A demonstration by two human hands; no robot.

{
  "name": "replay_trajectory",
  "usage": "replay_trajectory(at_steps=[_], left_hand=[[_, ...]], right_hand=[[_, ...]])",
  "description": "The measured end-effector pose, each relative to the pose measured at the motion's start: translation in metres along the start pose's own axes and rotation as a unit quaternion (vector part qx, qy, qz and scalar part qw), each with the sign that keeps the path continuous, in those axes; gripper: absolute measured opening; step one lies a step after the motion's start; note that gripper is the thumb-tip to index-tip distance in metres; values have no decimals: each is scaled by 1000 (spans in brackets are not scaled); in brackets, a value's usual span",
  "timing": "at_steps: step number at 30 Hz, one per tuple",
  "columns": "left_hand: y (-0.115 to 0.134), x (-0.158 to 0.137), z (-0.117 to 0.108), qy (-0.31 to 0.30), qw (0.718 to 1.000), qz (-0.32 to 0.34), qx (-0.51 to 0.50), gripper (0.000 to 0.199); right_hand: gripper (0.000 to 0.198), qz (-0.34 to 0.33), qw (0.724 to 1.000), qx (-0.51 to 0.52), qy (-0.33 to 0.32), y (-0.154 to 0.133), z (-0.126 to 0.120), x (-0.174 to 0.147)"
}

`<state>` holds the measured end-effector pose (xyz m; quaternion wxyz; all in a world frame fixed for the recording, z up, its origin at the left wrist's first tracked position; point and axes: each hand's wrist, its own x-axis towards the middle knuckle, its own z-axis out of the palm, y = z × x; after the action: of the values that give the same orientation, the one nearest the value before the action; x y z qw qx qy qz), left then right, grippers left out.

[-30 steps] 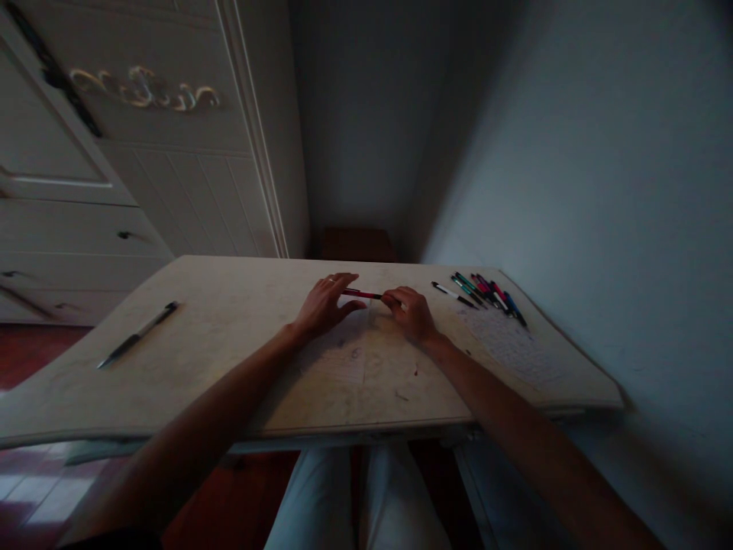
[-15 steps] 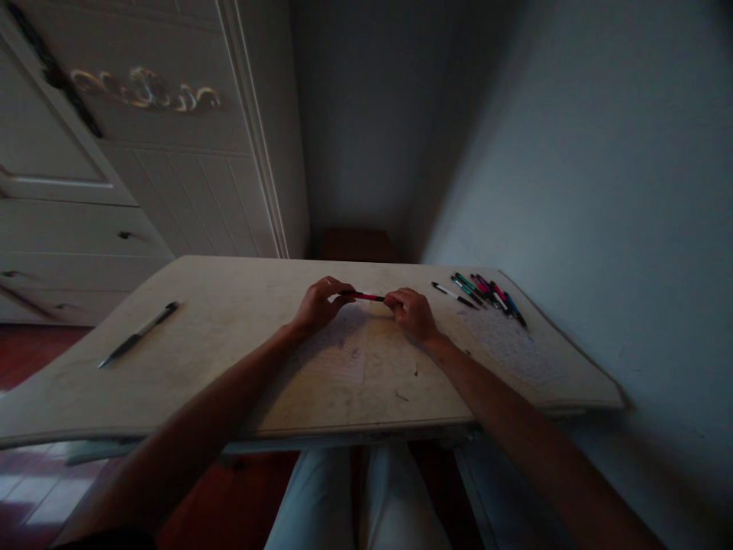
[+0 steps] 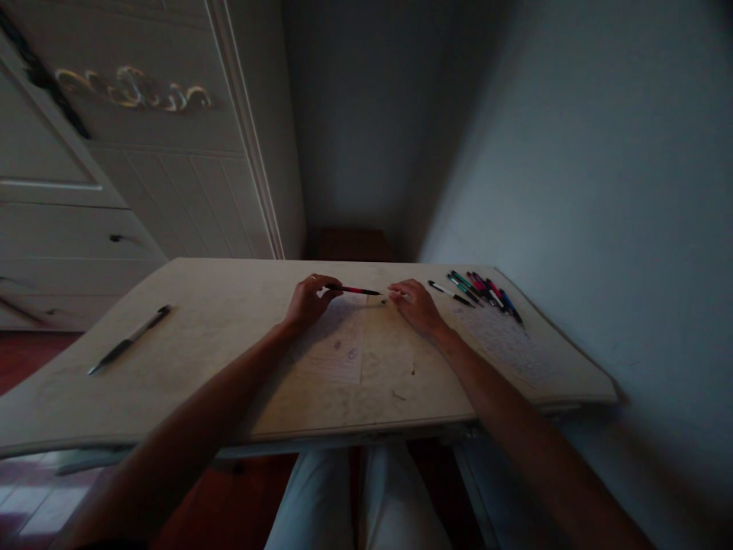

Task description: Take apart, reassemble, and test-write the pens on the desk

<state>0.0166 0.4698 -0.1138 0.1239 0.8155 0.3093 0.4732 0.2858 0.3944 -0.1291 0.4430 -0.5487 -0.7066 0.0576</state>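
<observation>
My left hand (image 3: pixel 309 302) is closed on a slim red and black pen (image 3: pixel 358 290), pinched near one end. The pen lies almost level above the table, its dark, pointed end toward the right. Just beyond that point, my right hand (image 3: pixel 415 302) is apart from the pen. Its thumb and fingertips are bent close together; whatever is between them is too small to make out. A tiny dark piece (image 3: pixel 383 302) shows just below these fingertips; I cannot tell whether it rests on the table. A sheet of paper with writing (image 3: pixel 337 351) lies under and beside my left hand.
Several pens (image 3: pixel 484 290) lie in a cluster at the right, with a white and black pen (image 3: pixel 450 292) beside them. Below is another written sheet (image 3: pixel 504 344). A grey and black pen (image 3: pixel 130 338) lies at the left of the pale table (image 3: pixel 211 305). A wall (image 3: pixel 601 191) borders the right.
My right hand has come off the pen's right end, which now shows a dark point. My left hand, still holding the pen, has shifted slightly left. The tiny dark piece has come into sight.
</observation>
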Motion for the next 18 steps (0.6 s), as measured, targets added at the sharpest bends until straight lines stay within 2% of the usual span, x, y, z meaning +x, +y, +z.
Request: replay_trajectory(at_steps=[3, 6, 12, 18], left_hand=[[0, 0, 0, 0, 1000, -3, -1, 11], [2, 0, -1, -9, 1000, -27, 3, 10], [4, 0, -3, -20, 998, -54, -4, 9], [5, -2, -3, -14, 999, -49, -15, 8]], right_hand=[[13, -11, 996, -56, -62, 0, -1, -3], [8, -18, 993, -76, -90, -4, -1, -3], [7, 7, 993, -64, -100, -15, -3, -1], [8, 47, 997, 13, -64, -23, -3, -2]])
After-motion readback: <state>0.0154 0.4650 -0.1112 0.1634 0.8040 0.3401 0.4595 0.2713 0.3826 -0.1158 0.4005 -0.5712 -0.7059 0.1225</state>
